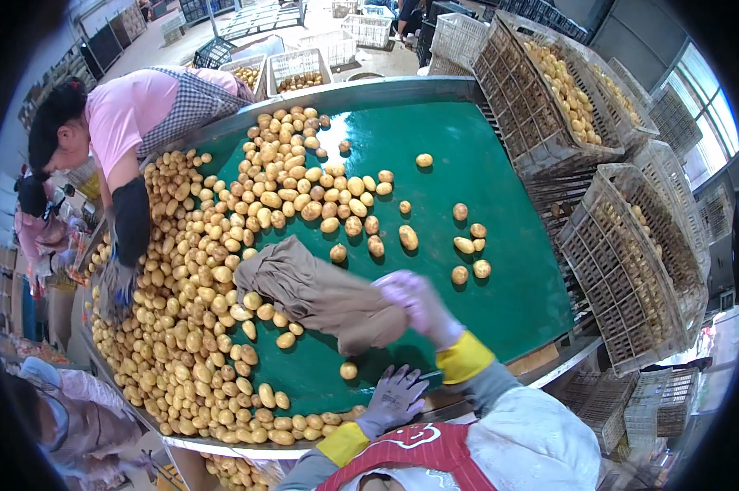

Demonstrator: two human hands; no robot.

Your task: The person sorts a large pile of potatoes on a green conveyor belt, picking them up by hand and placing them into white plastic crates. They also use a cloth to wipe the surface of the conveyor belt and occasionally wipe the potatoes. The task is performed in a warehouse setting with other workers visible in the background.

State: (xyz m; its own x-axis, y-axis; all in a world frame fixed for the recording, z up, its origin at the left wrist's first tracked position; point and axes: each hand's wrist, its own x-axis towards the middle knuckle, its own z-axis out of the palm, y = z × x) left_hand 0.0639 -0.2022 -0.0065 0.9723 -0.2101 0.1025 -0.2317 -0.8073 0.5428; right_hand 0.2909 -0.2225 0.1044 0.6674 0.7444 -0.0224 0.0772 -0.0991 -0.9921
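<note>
My right hand [413,302], in a pale purple glove with a yellow cuff, grips the end of a brown cloth [314,291]. The cloth stretches left across the green tabletop [517,294] and touches the potatoes. My left hand [393,396], in a grey-purple glove, rests with spread fingers at the table's near edge and holds nothing. A dense heap of potatoes [191,344] covers the left side of the table. One lone potato [348,371] lies just left of my left hand. A few more are scattered to the right, beyond the cloth.
A co-worker [127,119] in a pink top leans over the far left edge, gloved hands among the potatoes. Other people stand at the left. Tilted plastic crates [627,270] with potatoes line the right side. More crates [299,67] stand behind the table's raised metal rim [369,86].
</note>
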